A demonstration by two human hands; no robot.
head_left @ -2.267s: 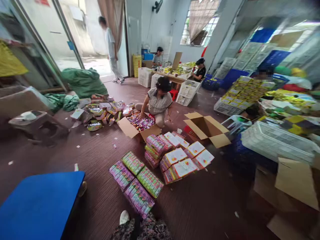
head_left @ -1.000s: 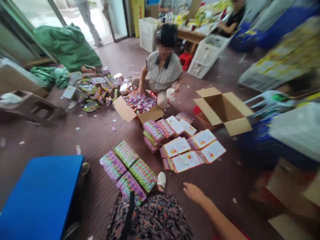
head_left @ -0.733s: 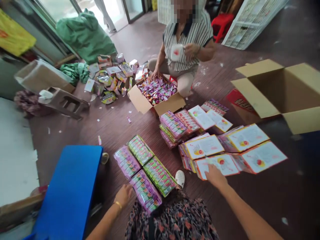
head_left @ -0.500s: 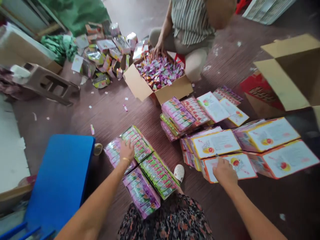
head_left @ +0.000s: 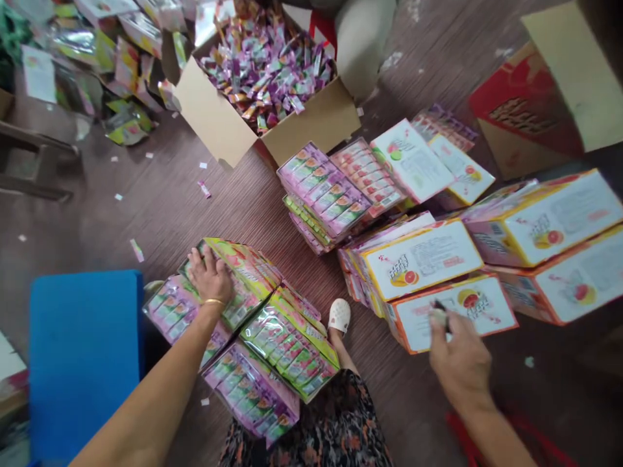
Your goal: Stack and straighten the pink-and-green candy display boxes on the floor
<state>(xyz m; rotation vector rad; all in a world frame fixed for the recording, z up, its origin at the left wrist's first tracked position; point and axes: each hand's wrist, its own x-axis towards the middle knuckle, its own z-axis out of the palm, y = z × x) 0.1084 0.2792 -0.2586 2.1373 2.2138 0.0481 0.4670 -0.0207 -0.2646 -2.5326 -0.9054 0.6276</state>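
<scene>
R hand (head_left: pixel 460 357) pinches a small dark thing (head_left: pixel 440 307) by the white-topped packs (head_left: pixel 423 259); L hand (head_left: pixel 211 279) lies spread on a green pack (head_left: pixel 246 275) on the floor (head_left: pixel 243 207). Packs look full, so prob. done; loose little packets (head_left: pixel 267 71) in the far box (head_left: pixel 311 120) are prob. left.

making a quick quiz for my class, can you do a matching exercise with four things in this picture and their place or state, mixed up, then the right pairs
1. Left hand
2. Right hand
3. Open brown cardboard carton
4. White clog with holes

A. Worn on a foot
B. Filled with small, mostly purple packets
C. Holding a small dark object
D. Spread on a yellow-green printed box

Pairs: 1-D, 2-C, 3-B, 4-A
</scene>
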